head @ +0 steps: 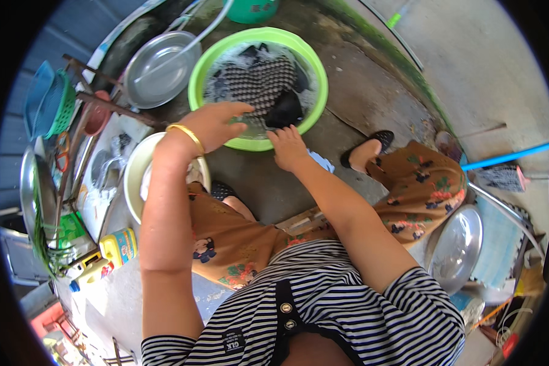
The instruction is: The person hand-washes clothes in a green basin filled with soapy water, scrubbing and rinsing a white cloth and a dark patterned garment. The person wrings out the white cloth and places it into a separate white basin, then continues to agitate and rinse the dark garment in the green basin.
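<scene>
A lime-green plastic basin [320, 87] holds sudsy water in front of me. In it lie a black-and-beige checked cloth [261, 82] and a piece of black cloth [284, 110], both wet. My left hand [222, 122], with a gold bracelet at the wrist, hovers over the basin's near left side, fingers apart and nothing in it. At the near rim, just below the black cloth, my right hand [287, 147] lies with its fingertips over the edge; I see nothing held. Under my left forearm stands a cream bucket [135, 176] with pale cloth inside, partly hidden.
A metal basin [153, 80] with a pale hose [210, 28] across it stands at the left, beside a rusty metal frame [114, 107]. A green bucket [251, 11] is beyond. Yellow detergent bottles [119, 247] lie left; another metal basin [457, 247] leans right.
</scene>
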{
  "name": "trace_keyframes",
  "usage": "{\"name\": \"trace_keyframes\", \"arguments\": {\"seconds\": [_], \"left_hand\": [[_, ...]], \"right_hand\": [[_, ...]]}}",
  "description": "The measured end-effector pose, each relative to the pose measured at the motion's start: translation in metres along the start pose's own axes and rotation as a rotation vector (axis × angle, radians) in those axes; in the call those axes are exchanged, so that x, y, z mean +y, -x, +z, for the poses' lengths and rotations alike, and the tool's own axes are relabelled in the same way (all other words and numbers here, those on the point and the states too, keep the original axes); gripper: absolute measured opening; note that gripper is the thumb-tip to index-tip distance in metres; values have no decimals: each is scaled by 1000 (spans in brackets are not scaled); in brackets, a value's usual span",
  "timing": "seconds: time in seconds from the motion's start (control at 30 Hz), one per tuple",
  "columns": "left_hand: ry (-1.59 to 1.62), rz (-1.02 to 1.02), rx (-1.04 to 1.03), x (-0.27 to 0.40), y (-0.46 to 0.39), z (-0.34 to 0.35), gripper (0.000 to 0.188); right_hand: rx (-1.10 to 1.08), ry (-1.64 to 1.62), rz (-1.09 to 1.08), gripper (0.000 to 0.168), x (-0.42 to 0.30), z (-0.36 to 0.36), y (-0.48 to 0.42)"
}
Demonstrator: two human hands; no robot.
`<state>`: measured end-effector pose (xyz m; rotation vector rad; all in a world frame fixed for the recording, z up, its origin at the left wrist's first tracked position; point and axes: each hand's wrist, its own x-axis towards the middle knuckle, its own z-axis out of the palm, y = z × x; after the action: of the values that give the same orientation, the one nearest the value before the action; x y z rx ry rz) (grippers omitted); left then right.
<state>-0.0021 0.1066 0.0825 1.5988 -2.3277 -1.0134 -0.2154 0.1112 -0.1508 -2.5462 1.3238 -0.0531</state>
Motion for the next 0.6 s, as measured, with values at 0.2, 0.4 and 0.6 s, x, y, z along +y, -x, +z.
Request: {"name": "trace_keyframes", "arguments": {"seconds": [0.2, 0.4, 0.6], "left_hand": [[-64, -42, -52, 12, -5, 6, 41], [22, -15, 44, 8, 8, 35, 42], [15, -76, -83, 28, 1, 40, 44]], "right_hand": [[-93, 58, 65, 59, -4, -6, -2], [-30, 60, 47, 58, -1, 2, 0], [85, 26, -12, 55, 5, 4, 2]]}}
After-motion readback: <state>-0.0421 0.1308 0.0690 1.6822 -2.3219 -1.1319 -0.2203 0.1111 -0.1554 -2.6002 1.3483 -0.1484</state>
